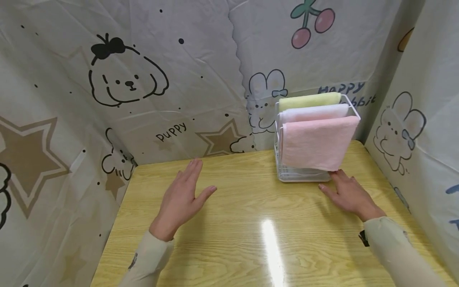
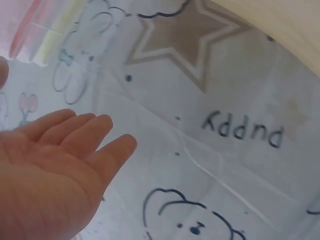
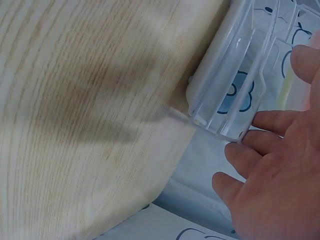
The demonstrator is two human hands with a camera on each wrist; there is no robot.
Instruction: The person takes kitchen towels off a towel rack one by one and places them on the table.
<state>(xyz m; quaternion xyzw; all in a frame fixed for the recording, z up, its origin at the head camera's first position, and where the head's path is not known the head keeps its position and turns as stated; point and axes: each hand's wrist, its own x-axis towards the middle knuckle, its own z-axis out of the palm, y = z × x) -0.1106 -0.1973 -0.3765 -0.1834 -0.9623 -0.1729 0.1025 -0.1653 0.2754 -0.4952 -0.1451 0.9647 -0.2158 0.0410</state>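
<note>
A white wire rack [image 1: 304, 176] with a clear tray base stands at the back right of the table. Over its bars hang a pink towel [image 1: 317, 144], a white one [image 1: 319, 111] behind it and a yellow-green one [image 1: 310, 100] at the rear. My right hand [image 1: 353, 197] is at the rack's front right corner, fingers loosely extended; in the right wrist view its fingertips appear to meet the tray's edge [image 3: 231, 122], though contact is hard to confirm. My left hand [image 1: 181, 199] hovers over the left half of the table, fingers straight, thumb spread, holding nothing.
The wood-grain table [image 1: 233, 223] has a bright light reflection near the front. Printed white sheeting [image 1: 201, 79] rises behind it and along both sides, close to the rack at the back and right.
</note>
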